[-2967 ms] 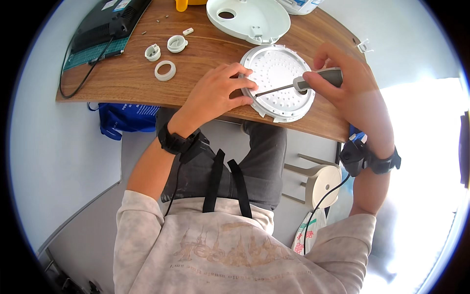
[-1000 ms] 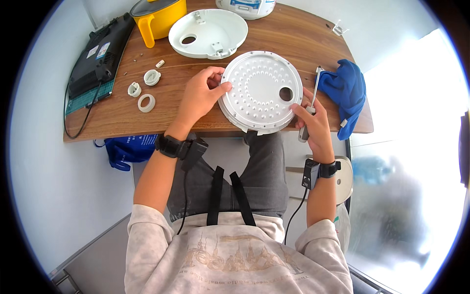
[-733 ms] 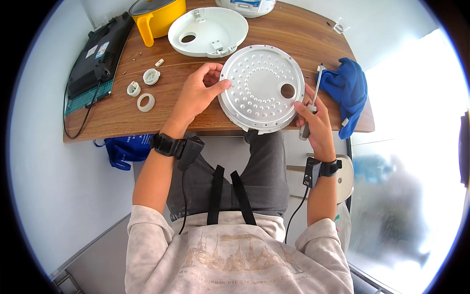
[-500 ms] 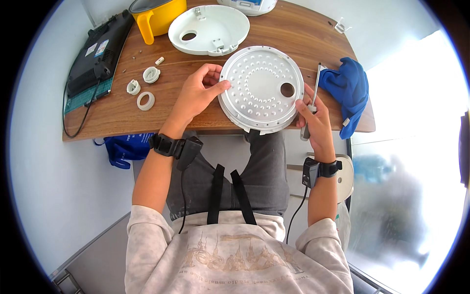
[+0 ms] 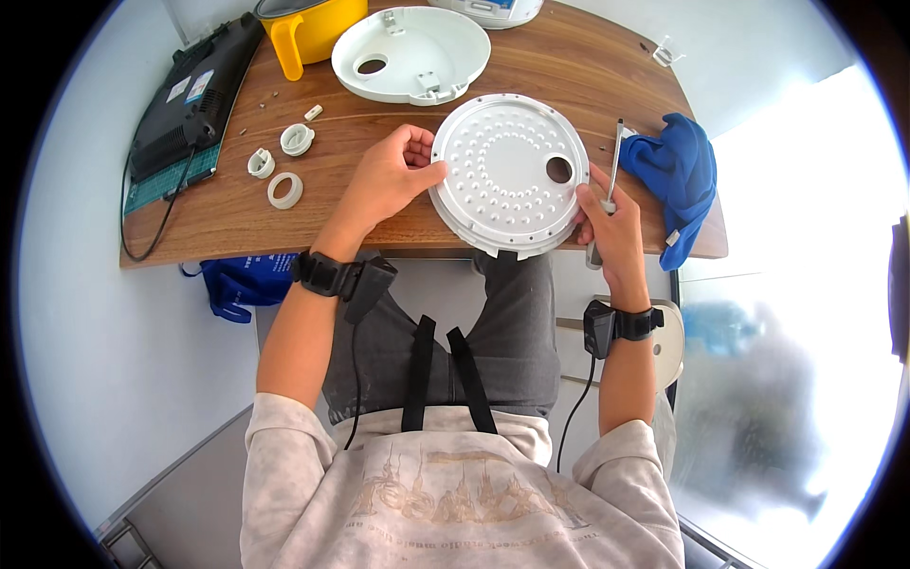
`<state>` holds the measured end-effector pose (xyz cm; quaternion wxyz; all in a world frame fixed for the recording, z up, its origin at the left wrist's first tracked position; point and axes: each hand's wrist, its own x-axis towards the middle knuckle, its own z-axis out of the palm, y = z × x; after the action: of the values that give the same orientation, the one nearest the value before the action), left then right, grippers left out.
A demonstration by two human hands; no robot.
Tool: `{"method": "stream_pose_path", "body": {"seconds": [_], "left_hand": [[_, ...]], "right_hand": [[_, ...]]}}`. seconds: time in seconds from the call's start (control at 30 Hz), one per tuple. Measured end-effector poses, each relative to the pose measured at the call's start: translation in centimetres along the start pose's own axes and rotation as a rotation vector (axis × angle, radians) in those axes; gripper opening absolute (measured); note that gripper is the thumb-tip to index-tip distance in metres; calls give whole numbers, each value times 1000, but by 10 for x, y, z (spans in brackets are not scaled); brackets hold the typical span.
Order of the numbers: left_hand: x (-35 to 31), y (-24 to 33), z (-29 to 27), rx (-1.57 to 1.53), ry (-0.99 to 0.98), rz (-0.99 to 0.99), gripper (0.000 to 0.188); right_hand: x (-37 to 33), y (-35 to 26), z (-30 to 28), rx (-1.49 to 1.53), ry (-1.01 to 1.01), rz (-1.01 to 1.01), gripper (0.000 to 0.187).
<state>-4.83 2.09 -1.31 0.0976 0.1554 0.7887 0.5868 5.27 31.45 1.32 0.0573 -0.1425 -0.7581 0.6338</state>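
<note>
Overall, the room had a pale wall (image 5: pixel 81 284) on the left and a bright panel (image 5: pixel 796 313) on the right, with a beige stool (image 5: pixel 669 343) near it. The wooden desk (image 5: pixel 588 76) carried a black device (image 5: pixel 194 104) at its left, a yellow pot (image 5: pixel 330 36) at its back and a blue cloth (image 5: pixel 678 175) at its right.

The work looked to me unfinished. The silvery disc (image 5: pixel 502 171) was at the front edge of the desk, not joined to the white cover (image 5: pixel 427 62), which lay hollow side up behind it. The person's left grip (image 5: pixel 393 175) was closed around the disc's left rim, thumb above. The right grip (image 5: pixel 611 223) held the screwdriver (image 5: pixel 615 166) and also touched the right rim; the tool's tip stood away from the disc, so no screw was being turned. Two white cups (image 5: pixel 297 140) and a white ring (image 5: pixel 284 205) lay apart, not fitted, and near them a small white piece (image 5: pixel 314 113). Whether screws sat in the rim holes, I could not tell.
</note>
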Motion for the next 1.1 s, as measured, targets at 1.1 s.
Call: {"method": "stream_pose_path", "body": {"seconds": [1.1], "left_hand": [[-12, 6, 7, 173, 63, 159, 31]], "right_hand": [[-4, -8, 8, -245, 97, -21, 48]]}}
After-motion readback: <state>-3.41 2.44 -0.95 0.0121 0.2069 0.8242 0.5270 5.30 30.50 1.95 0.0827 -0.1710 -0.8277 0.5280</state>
